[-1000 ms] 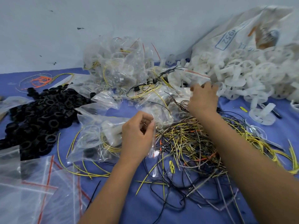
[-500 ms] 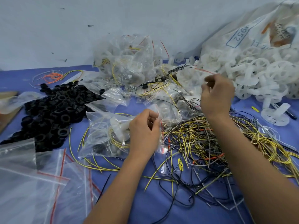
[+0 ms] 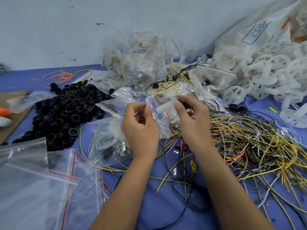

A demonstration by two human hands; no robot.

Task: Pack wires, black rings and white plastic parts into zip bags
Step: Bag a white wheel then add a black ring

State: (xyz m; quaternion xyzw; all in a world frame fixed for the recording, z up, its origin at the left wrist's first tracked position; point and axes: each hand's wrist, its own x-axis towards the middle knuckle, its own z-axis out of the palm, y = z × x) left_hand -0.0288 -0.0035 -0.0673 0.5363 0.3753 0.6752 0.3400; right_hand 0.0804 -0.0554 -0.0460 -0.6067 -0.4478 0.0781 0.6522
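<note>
Change: right hand (image 3: 191, 117) has returned from the counter's far right pile pinching a white part (image 3: 166, 107).
Left hand (image 3: 141, 128): grips open bag (image 3: 159, 120).
Meaning: insertion is next.

Zip bags (image 3: 33, 185): clear glossy film, crinkled. Rings (image 3: 69, 110): matt black, rubber or plastic, can't tell. White parts (image 3: 265, 75): translucent, satin plastic. Wires (image 3: 249, 140): smooth plastic insulation. Table cover (image 3: 166, 205): matt blue. Far-right sack (image 3: 259, 30): woven plastic.

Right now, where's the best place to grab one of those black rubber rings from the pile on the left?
Pinch a loose black rubber ring at the pile's near edge by its rim, coming from above: it lies flat, hole up, clear of neighbours.
</note>
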